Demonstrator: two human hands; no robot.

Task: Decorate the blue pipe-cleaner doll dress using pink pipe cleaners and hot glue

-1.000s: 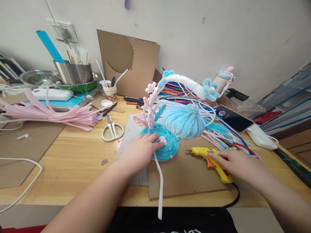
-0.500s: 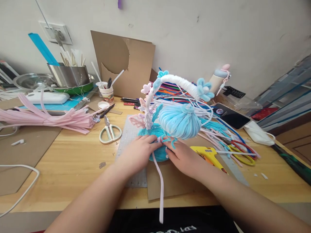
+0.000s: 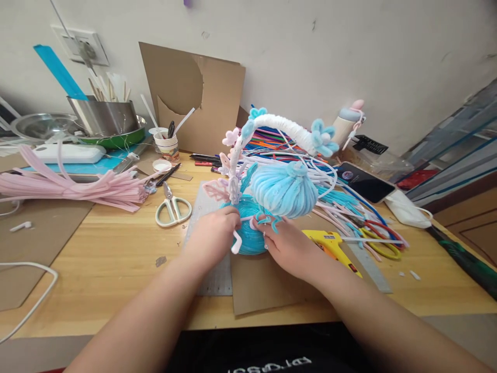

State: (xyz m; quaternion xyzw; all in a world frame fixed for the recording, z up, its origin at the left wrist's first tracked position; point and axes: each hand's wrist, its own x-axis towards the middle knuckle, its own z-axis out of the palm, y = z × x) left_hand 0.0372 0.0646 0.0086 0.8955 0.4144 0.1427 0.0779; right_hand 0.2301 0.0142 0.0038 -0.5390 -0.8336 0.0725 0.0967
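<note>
Here, landmark: round blue base [image 3: 252,243], wound from fuzzy strips, between the two hands, over the brown cardboard sheet [image 3: 267,290] and the grey mat [image 3: 212,282].
Left hand [image 3: 217,230]: at the left edge of the base, fingers curled in a grip on a pink strip [image 3: 236,243], whose bent tip sticks out below them.
Pink strip: its other stretch runs across the top of the base toward the right hand.
Right hand [image 3: 289,246]: at the right side of the base, fingertips by the pink strip; whether its grip pinches the strip, I cannot tell.
White arch [image 3: 281,123]: rises from the rear left of the base and curves rightward above it, trimmed with blue and pink flowers.
Pleated blue dome [image 3: 285,191]: above the base's right rear, under the arch.
Yellow glue gun [image 3: 337,248]: right of the base, partly behind the right forearm.
Yellow-handled scissors [image 3: 384,248]: farther right of the base.
White-handled scissors [image 3: 173,211]: left of the base, on the wooden worktop [image 3: 120,259].
Pink bundle [image 3: 77,187]: well left of the base.
Paper cup [image 3: 167,147]: behind the base, to its left.
Phone [image 3: 365,182]: behind the base, to its right.
</note>
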